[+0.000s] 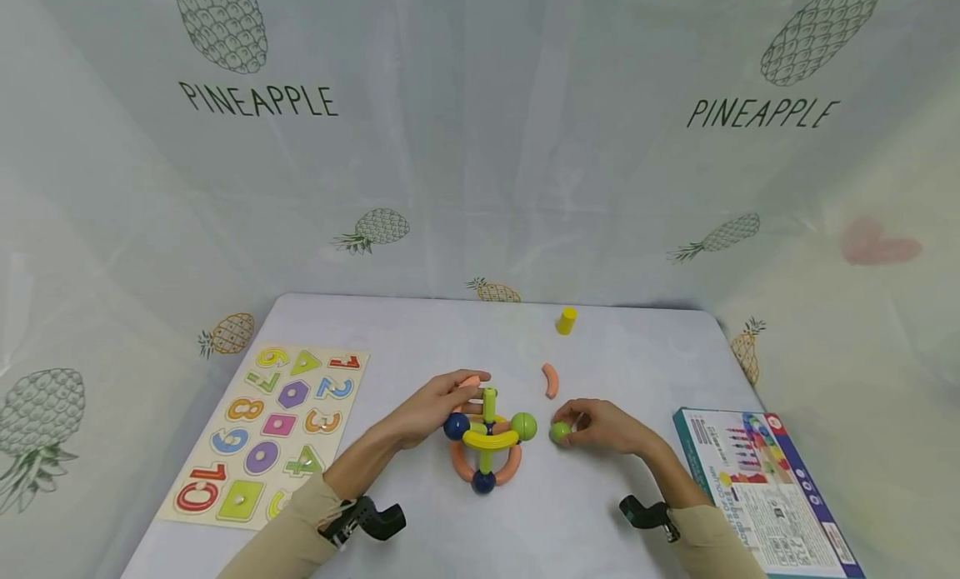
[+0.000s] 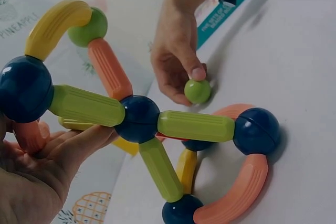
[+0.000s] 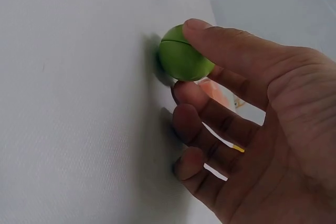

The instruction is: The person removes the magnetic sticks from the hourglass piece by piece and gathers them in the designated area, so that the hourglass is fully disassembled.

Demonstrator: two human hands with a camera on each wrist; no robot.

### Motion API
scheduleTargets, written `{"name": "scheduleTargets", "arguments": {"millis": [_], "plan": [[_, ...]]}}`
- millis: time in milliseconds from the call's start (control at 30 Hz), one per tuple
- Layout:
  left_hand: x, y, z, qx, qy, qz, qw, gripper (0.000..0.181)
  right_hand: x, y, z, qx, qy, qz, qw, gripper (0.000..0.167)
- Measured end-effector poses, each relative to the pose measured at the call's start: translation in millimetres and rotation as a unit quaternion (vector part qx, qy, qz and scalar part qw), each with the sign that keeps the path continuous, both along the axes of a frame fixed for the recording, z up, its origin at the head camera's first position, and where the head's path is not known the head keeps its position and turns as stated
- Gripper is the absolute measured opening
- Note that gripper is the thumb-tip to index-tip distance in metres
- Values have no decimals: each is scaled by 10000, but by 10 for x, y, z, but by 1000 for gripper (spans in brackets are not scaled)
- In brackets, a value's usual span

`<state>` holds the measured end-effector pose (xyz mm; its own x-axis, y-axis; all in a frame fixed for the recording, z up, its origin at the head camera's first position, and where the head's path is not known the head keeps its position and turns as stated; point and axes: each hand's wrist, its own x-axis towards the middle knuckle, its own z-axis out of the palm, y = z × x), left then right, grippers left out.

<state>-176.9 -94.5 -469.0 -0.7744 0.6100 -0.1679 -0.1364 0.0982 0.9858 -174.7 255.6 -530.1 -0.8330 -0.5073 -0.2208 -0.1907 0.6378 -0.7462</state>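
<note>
A toy structure of ribbed magnetic sticks and balls [image 1: 486,461] stands on the white table. My left hand [image 1: 441,404] holds it at its left side by a salmon curved stick [image 2: 31,136], beside a dark blue ball [image 2: 26,88]. In the left wrist view, its fingers [image 2: 86,142] reach behind the green sticks, partly hidden. To the right of the structure, my right hand [image 1: 600,426] pinches a loose green ball [image 3: 184,55] between thumb and fingertips, low over the tabletop. Another green ball [image 1: 523,426] sits on the structure's right, at the end of a yellow curved stick [image 1: 491,440].
A loose salmon curved stick [image 1: 551,381] lies behind my right hand. Farther back stands a yellow cylinder [image 1: 566,321]. A number-and-shape puzzle board [image 1: 251,446] lies at the left, and a printed toy box [image 1: 772,491] at the right. Pineapple-print cloth [image 1: 480,187] hangs behind the table.
</note>
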Motion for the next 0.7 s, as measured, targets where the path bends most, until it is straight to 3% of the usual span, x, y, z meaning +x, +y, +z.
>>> {"name": "scheduleTargets", "arguments": {"millis": [700], "plan": [[10, 2, 9, -65, 85, -6, 9999, 46, 10, -6, 17, -48, -175, 15, 9998, 43]]}}
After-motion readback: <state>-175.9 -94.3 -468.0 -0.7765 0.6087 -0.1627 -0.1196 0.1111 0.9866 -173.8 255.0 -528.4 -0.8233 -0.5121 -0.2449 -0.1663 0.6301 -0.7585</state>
